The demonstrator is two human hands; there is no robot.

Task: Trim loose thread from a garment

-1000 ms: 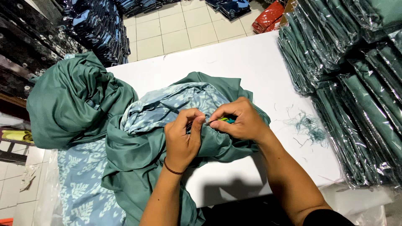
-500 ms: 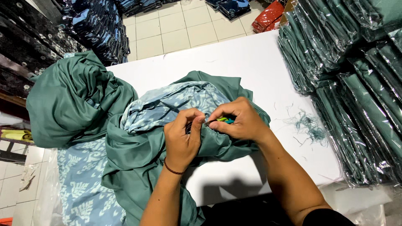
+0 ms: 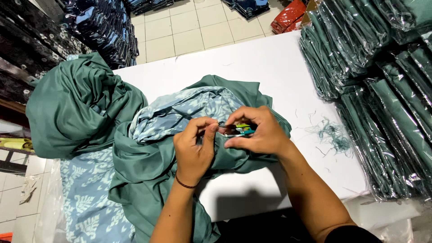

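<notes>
On the white table (image 3: 270, 67), the left hand (image 3: 194, 150) pinches a fold of the green garment (image 3: 148, 166) while the right hand (image 3: 261, 131) grips small snips (image 3: 238, 130) against it, thread scraps (image 3: 333, 135) lying near the bagged stacks (image 3: 382, 90).

The room is bright and the light looks even, coming from above. The white counter (image 3: 252, 63) shines pale, almost washed out. A dark shadow sits on its near edge, under the arms. Little glints of glare flash on the plastic bags (image 3: 382, 90) of green cloth. The middle looks sharp. Lines bend a bit at the edges, and the left corner is dark
</notes>
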